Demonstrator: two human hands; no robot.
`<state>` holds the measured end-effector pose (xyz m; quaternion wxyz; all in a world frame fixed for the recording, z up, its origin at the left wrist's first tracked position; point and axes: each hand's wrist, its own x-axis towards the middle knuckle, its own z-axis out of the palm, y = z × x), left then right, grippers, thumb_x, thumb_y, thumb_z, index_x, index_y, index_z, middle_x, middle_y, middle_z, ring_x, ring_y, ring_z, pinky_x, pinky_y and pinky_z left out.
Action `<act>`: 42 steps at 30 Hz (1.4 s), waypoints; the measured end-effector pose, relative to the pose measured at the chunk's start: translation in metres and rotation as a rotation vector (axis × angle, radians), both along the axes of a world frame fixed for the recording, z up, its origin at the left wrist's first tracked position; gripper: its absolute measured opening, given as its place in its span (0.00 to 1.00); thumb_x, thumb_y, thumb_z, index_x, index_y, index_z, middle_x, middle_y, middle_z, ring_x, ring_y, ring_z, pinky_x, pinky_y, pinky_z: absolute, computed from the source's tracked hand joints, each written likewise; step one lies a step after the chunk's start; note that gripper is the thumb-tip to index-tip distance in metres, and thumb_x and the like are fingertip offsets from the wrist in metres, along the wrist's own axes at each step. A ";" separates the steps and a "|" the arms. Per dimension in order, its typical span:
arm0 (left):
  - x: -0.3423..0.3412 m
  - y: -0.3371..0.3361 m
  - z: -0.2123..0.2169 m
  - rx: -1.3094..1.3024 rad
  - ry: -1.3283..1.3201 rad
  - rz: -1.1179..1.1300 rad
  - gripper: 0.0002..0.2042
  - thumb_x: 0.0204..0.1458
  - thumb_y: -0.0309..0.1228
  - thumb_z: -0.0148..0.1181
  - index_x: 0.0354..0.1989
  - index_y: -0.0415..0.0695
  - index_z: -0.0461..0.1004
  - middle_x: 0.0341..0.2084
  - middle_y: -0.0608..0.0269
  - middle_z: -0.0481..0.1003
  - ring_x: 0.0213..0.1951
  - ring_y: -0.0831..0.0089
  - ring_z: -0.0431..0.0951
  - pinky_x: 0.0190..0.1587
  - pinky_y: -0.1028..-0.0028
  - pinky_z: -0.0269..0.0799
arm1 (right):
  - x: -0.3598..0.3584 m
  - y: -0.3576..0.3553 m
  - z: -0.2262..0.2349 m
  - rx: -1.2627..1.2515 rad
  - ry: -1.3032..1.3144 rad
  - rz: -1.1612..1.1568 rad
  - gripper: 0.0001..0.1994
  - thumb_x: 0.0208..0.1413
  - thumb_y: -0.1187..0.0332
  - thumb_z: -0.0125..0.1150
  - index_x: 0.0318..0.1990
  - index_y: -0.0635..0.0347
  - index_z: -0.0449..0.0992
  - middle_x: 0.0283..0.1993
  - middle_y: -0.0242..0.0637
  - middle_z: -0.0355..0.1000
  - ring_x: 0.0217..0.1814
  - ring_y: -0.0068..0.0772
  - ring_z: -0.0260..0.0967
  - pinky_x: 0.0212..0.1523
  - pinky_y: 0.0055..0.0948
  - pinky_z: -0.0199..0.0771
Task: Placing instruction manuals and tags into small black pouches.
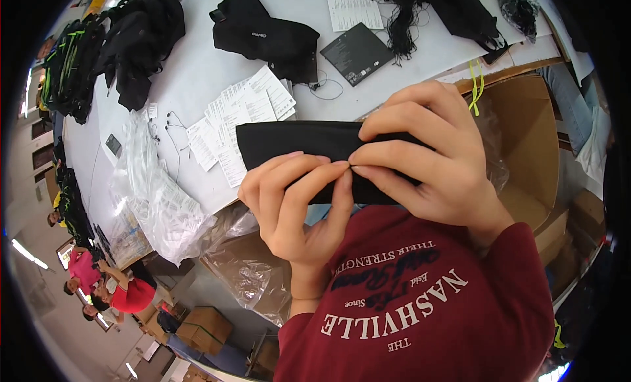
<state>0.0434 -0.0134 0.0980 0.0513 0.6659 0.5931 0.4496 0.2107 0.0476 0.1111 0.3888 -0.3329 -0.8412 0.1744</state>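
Observation:
A flat, folded piece of black fabric [289, 137] is held up in front of my chest, its long edge running left to right. My left hand [299, 201] pinches it from below, thumb and forefinger closed near the middle of the piece. Right beside that pinch, my right hand [427, 155] closes its thumb and fingertips on the same fabric, its other fingers curled over the upper part. The fingertips of both hands meet at one spot. Whether something tiny sits between them I cannot make out.
Beyond the fabric, a white table [190, 60] bears printed paper sheets [246, 106], a black garment piece [269, 37], a flat black packet [357, 53] and clear plastic bags [154, 198]. An open cardboard box [526, 145] stands at right. Several people [135, 293] are at far left.

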 end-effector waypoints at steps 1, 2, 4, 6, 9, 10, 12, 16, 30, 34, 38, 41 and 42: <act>0.000 -0.001 0.003 -0.022 -0.011 -0.003 0.12 0.35 0.21 0.70 0.30 0.48 0.79 0.32 0.70 0.76 0.40 0.68 0.73 0.45 0.71 0.65 | -0.002 -0.001 0.000 0.027 0.026 -0.010 0.10 0.34 0.71 0.70 0.29 0.54 0.79 0.35 0.27 0.74 0.38 0.33 0.68 0.38 0.31 0.66; -0.001 -0.002 0.004 -0.043 -0.023 -0.007 0.12 0.34 0.21 0.70 0.30 0.48 0.79 0.31 0.69 0.76 0.40 0.68 0.73 0.45 0.71 0.66 | -0.003 -0.003 0.000 0.019 0.029 -0.012 0.10 0.34 0.71 0.70 0.29 0.54 0.79 0.35 0.27 0.74 0.38 0.33 0.68 0.38 0.31 0.66; -0.001 -0.001 0.002 -0.046 -0.025 -0.002 0.12 0.34 0.21 0.70 0.29 0.48 0.79 0.30 0.69 0.75 0.39 0.68 0.72 0.44 0.71 0.66 | -0.004 -0.003 -0.003 0.050 0.043 0.001 0.10 0.33 0.70 0.70 0.29 0.55 0.79 0.34 0.27 0.73 0.37 0.32 0.69 0.37 0.30 0.66; -0.001 -0.003 0.000 -0.045 -0.084 -0.016 0.11 0.34 0.21 0.69 0.29 0.48 0.79 0.30 0.69 0.75 0.38 0.67 0.72 0.43 0.70 0.67 | -0.003 -0.004 -0.004 0.063 0.034 0.022 0.10 0.33 0.70 0.69 0.29 0.55 0.79 0.33 0.27 0.73 0.36 0.31 0.69 0.36 0.30 0.66; -0.003 -0.006 -0.002 -0.042 -0.112 -0.019 0.11 0.34 0.21 0.69 0.28 0.47 0.79 0.30 0.68 0.75 0.38 0.67 0.72 0.43 0.70 0.67 | -0.004 -0.006 -0.008 0.117 0.027 0.047 0.11 0.32 0.70 0.69 0.29 0.56 0.79 0.33 0.26 0.73 0.35 0.31 0.68 0.35 0.31 0.67; -0.002 -0.007 -0.003 -0.046 -0.112 -0.020 0.11 0.34 0.21 0.69 0.28 0.47 0.79 0.30 0.68 0.75 0.38 0.67 0.72 0.43 0.70 0.67 | -0.004 -0.007 -0.009 0.156 0.034 0.054 0.11 0.32 0.69 0.68 0.29 0.56 0.79 0.33 0.26 0.73 0.34 0.30 0.68 0.34 0.31 0.67; 0.000 -0.010 -0.005 0.005 -0.155 -0.011 0.11 0.33 0.22 0.68 0.28 0.47 0.79 0.30 0.68 0.75 0.37 0.67 0.72 0.43 0.71 0.67 | -0.003 -0.008 -0.009 0.150 0.038 0.078 0.12 0.31 0.69 0.68 0.29 0.56 0.79 0.33 0.26 0.73 0.34 0.30 0.68 0.34 0.31 0.67; 0.002 -0.012 -0.004 0.001 -0.172 0.003 0.10 0.33 0.22 0.67 0.28 0.47 0.79 0.30 0.68 0.75 0.36 0.68 0.72 0.42 0.71 0.67 | -0.003 -0.009 -0.009 0.114 0.084 0.098 0.12 0.30 0.69 0.67 0.29 0.57 0.79 0.33 0.27 0.73 0.34 0.31 0.68 0.33 0.31 0.66; 0.000 -0.012 -0.002 -0.068 -0.233 -0.006 0.10 0.30 0.22 0.67 0.26 0.47 0.78 0.28 0.66 0.76 0.34 0.69 0.71 0.41 0.71 0.65 | -0.004 -0.010 -0.016 0.107 0.117 0.120 0.11 0.32 0.69 0.68 0.29 0.60 0.80 0.32 0.29 0.73 0.34 0.32 0.68 0.35 0.34 0.71; 0.003 -0.015 -0.002 -0.061 -0.235 0.023 0.10 0.30 0.22 0.66 0.26 0.47 0.78 0.28 0.67 0.76 0.34 0.68 0.70 0.41 0.72 0.65 | -0.002 -0.011 -0.014 0.091 0.116 0.150 0.11 0.33 0.69 0.69 0.28 0.61 0.80 0.31 0.31 0.72 0.35 0.33 0.67 0.40 0.38 0.75; 0.002 -0.016 -0.002 -0.059 -0.205 0.034 0.10 0.29 0.23 0.65 0.25 0.48 0.78 0.28 0.68 0.76 0.35 0.68 0.70 0.40 0.72 0.66 | -0.003 -0.012 -0.013 0.079 0.123 0.149 0.10 0.34 0.70 0.69 0.28 0.61 0.80 0.31 0.31 0.72 0.35 0.33 0.67 0.40 0.37 0.75; 0.002 -0.015 -0.001 -0.049 -0.200 0.026 0.10 0.30 0.23 0.65 0.25 0.48 0.78 0.28 0.69 0.76 0.35 0.68 0.70 0.41 0.72 0.66 | -0.005 -0.013 -0.011 0.053 0.125 0.127 0.10 0.34 0.69 0.69 0.28 0.61 0.80 0.31 0.31 0.72 0.35 0.33 0.67 0.40 0.38 0.75; 0.001 -0.015 -0.001 -0.045 -0.194 0.020 0.10 0.30 0.23 0.65 0.25 0.48 0.78 0.28 0.69 0.76 0.34 0.69 0.70 0.41 0.72 0.66 | -0.005 -0.012 -0.010 0.049 0.112 0.137 0.10 0.34 0.69 0.69 0.28 0.61 0.80 0.31 0.31 0.73 0.35 0.33 0.67 0.40 0.38 0.74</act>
